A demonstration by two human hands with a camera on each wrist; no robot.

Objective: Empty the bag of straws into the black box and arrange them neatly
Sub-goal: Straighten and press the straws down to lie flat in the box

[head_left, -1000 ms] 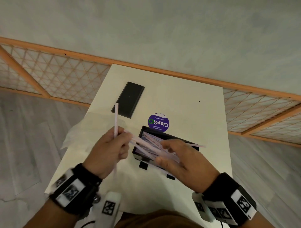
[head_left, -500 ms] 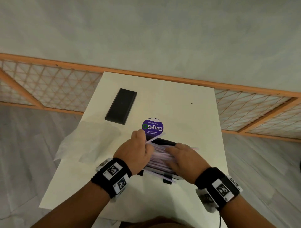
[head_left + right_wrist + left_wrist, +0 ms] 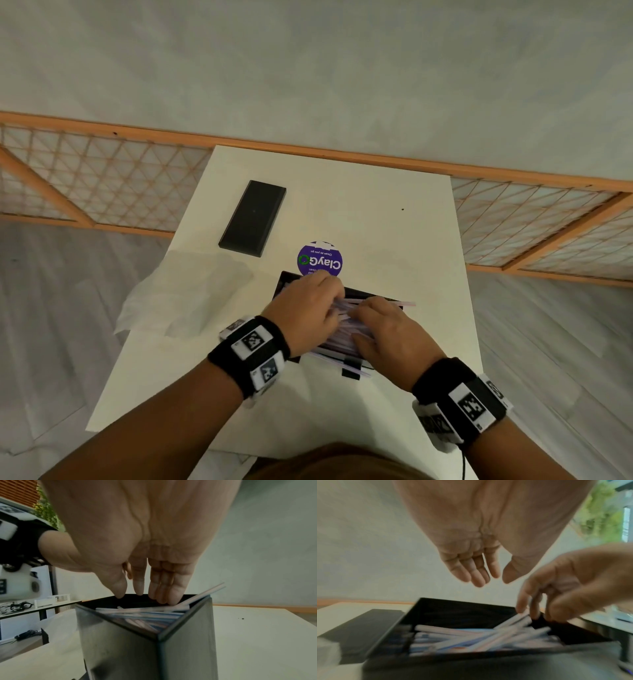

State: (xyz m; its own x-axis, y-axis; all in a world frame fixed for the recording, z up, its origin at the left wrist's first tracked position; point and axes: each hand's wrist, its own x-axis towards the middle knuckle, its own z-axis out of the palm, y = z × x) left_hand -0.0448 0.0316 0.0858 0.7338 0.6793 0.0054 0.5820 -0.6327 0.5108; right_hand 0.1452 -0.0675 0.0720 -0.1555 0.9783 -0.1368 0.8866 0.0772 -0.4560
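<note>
purple round sticker (image 3: 319,261), "ClayGo", small print likely unreadable

Head cam looks down – wrist cams close, sharing box (image 3: 356,293).

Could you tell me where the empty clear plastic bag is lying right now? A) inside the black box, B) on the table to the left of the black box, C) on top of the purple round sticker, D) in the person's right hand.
B: the head view shows the crumpled clear bag lying on the table left of the black box, with neither hand on it.
</note>
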